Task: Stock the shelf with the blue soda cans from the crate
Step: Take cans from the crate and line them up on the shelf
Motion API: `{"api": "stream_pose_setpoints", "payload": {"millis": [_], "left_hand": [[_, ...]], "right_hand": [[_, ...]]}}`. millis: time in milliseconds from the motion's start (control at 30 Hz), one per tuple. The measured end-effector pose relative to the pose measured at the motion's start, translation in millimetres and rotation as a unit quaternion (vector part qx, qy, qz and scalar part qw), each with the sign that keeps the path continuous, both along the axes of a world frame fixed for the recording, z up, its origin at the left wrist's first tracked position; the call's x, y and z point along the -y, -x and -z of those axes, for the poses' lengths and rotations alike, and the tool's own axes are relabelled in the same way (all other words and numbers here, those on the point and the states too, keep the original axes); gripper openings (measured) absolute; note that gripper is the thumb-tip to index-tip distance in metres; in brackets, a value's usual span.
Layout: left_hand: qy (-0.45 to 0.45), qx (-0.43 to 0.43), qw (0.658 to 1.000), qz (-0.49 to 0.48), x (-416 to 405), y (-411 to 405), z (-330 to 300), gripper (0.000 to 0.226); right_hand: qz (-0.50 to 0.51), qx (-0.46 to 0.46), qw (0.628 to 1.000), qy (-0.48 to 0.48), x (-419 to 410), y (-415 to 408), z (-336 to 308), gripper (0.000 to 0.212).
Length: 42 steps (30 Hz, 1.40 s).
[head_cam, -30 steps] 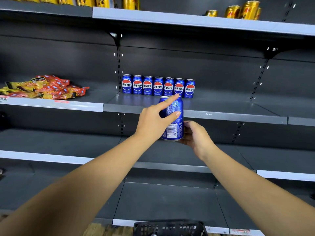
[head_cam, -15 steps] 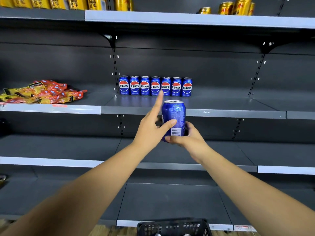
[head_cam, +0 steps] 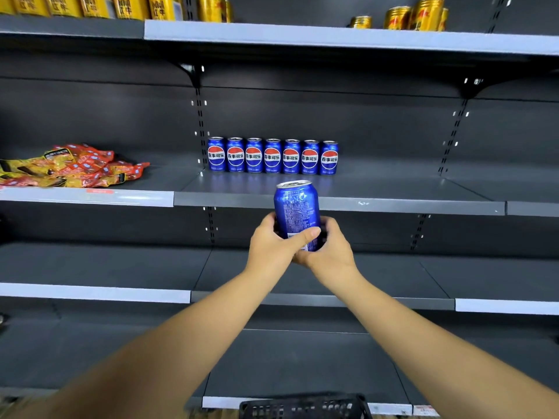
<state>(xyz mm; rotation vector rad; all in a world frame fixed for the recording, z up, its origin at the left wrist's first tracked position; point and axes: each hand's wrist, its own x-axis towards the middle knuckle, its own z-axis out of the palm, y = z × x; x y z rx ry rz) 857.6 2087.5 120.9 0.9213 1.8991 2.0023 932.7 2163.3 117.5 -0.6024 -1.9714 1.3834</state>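
You hold blue soda can (head_cam: 297, 211) upright in both hands, left hand (head_cam: 270, 247) and right hand (head_cam: 332, 248) wrapping its base, below shelf (head_cam: 338, 204) edge. Print side faces you; probably turning logo outward like back row of cans (head_cam: 272, 155). Crate (head_cam: 305, 407) below.

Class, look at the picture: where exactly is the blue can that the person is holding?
In the head view, the blue can is upright near the centre, gripped by the left hand and right hand, before the shelf edge, in front of the can row.
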Motion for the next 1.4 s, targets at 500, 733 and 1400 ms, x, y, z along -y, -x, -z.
{"api": "stream_pose_setpoints", "payload": {"millis": [500,733,1400], "left_hand": [[-0.024,0.101,0.991,0.083,12.7,4.7,-12.2,0.013],[-0.066,0.168,0.981,0.072,8.2,-5.2,-14.1,0.041],[-0.069,0.194,0.974,0.096,20.8,8.2,-20.8,0.020]], "right_hand": [[-0.182,-0.029,0.957,0.226,-10.9,-2.8,-15.0,0.060],[-0.093,-0.036,0.984,0.150,14.6,4.2,-8.2,0.051],[-0.193,-0.063,0.944,0.259,13.4,-4.5,-13.1,0.061]]}}
